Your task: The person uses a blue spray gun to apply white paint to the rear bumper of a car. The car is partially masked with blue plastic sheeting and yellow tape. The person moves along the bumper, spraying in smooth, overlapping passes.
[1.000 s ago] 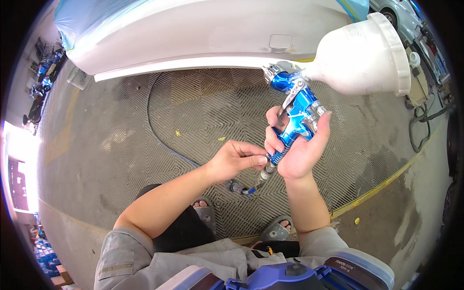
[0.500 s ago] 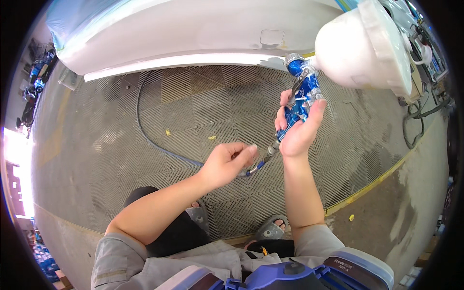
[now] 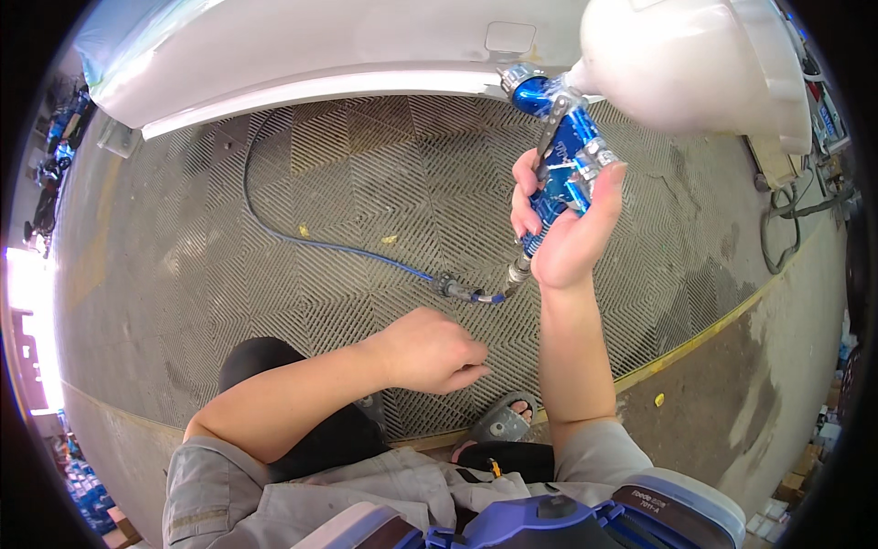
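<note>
My right hand (image 3: 572,224) is wrapped round the grip of a blue metal spray gun (image 3: 565,137), held raised in front of me. The gun's silver nozzle cap points up and to the left. A large white paint cup (image 3: 677,64) is fixed to the gun and leans to the right. From the bottom of the grip, a silver fitting joins a blue air hose (image 3: 366,254) with a dark connector in its line. My left hand (image 3: 434,352) is closed, fingers curled, just below the hose and apart from it. Nothing shows in it.
A pale vehicle body panel (image 3: 320,46) spans the far side, with plastic sheeting (image 3: 110,41) at its left end. Ribbed grating (image 3: 357,201) covers the floor, edged by a yellow strip (image 3: 690,346). Dark hoses (image 3: 777,233) lie at the right.
My left hand has come back toward me, away from the hose, and its fingers have curled in. The spray gun and cup have shifted slightly up and tilted further left.
</note>
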Tool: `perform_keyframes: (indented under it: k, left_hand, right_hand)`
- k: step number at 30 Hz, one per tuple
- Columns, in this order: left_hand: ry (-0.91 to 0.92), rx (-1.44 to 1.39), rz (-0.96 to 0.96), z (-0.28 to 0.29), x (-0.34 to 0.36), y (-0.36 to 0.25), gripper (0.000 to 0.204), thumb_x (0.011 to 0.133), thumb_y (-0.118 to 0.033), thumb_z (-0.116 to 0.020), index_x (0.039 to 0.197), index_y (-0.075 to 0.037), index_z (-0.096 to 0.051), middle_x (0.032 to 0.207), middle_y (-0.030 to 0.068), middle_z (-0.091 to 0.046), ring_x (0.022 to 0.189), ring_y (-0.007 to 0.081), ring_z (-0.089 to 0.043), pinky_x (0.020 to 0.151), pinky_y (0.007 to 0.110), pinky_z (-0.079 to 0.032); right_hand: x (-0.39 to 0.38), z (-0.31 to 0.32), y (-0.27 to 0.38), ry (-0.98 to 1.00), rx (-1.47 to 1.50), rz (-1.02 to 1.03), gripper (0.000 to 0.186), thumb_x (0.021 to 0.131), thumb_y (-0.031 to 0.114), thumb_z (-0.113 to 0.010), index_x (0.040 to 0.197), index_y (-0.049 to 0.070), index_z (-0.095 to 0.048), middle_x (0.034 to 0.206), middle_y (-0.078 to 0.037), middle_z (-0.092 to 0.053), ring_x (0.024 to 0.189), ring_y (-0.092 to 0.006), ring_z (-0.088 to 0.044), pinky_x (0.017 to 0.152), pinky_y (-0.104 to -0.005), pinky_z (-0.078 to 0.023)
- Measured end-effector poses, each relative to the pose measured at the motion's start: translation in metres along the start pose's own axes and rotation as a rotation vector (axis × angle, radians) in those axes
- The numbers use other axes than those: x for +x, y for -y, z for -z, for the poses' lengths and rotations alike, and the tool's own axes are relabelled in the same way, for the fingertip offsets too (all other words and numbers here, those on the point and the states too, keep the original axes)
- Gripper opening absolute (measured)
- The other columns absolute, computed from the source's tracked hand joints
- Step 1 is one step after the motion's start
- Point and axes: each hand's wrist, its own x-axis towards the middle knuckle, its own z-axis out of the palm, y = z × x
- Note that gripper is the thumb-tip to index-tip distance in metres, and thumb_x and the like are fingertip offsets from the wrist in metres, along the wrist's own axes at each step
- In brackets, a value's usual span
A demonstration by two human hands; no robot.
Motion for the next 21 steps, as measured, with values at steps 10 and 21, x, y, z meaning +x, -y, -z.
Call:
perform_keyframes:
  k: [10, 21]
  left_hand:
    - [-0.022, 0.039, 0.0, -0.002, -0.004, 0.003, 0.028, 0.093, -0.03, -0.066, 0.074, -0.009, -0.062, 0.069, 0.0087, -0.066, 0.069, 0.0331, -0.069, 0.06, 0.048, -0.055]
    - [0.045, 0.029, -0.002, -0.006, -0.003, 0.006, 0.028, 0.093, -0.03, -0.065, 0.076, -0.008, -0.064, 0.069, 0.0115, -0.066, 0.069, 0.0353, -0.069, 0.062, 0.05, -0.055]
  right_hand:
    - [0.002, 0.002, -0.006, -0.216, 0.032, 0.011, 0.073, 0.104, 0.071, -0.026, 0.095, 0.003, -0.052, 0.077, -0.007, -0.057, 0.046, -0.0124, -0.044, 0.042, -0.0286, -0.036]
    - [-0.007, 0.001, -0.024, 0.019, 0.027, -0.147, 0.08, 0.102, 0.075, -0.026, 0.095, 0.001, -0.056, 0.075, -0.006, -0.058, 0.046, -0.0098, -0.043, 0.042, -0.0268, -0.036]
